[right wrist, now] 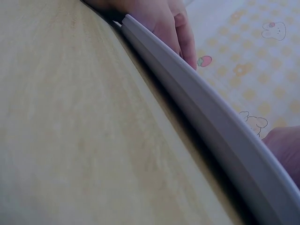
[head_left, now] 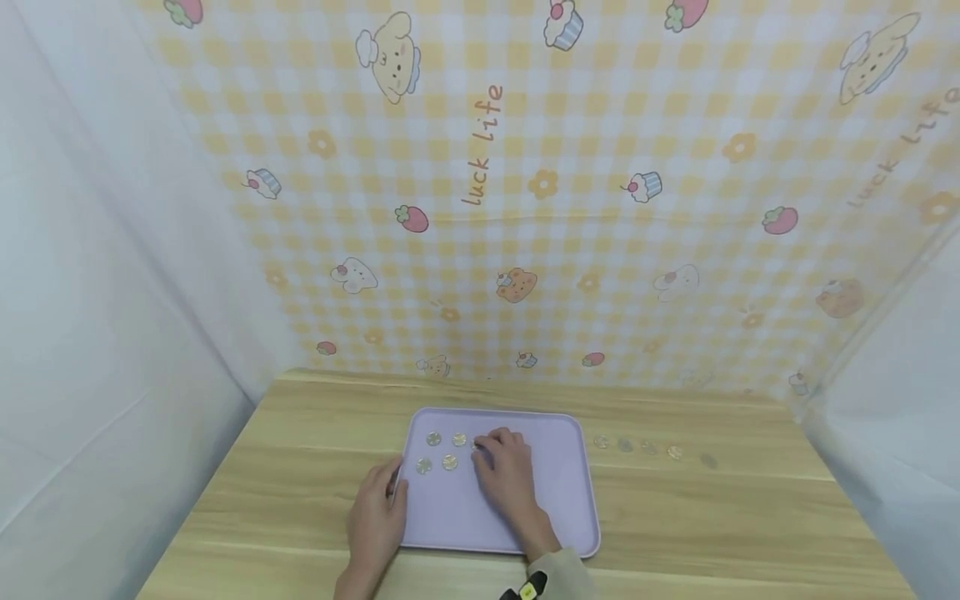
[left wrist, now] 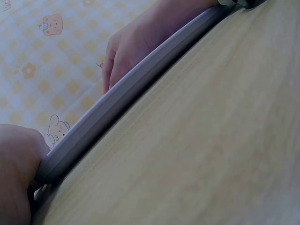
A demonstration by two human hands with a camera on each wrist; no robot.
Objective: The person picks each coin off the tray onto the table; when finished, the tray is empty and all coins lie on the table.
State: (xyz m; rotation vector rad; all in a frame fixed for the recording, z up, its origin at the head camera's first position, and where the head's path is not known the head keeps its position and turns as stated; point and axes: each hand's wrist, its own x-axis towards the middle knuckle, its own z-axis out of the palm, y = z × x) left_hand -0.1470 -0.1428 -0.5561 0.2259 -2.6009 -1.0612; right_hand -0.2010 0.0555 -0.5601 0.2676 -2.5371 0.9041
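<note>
A pale purple tray (head_left: pixel 558 492) lies on the wooden table. Several round, shiny coins (head_left: pixel 450 462) sit in two rows on its left part. My left hand (head_left: pixel 377 512) holds the tray's left edge, its thumb along the rim; the left wrist view shows this hand (left wrist: pixel 18 171) at the tray's corner. Over the tray, my right hand (head_left: pixel 510 475) pinches another coin (head_left: pixel 475 446) at the end of the far row, between thumb and forefinger. That coin is mostly covered by the fingertips. In both wrist views the tray's raised side hides its inside.
More coins (head_left: pixel 648 447) lie in a loose row on the wooden table (head_left: pixel 705 517), right of the tray. A yellow checked cloth (head_left: pixel 570 242) with cartoon prints hangs behind the table. White sheets (head_left: pixel 97 275) stand on both sides.
</note>
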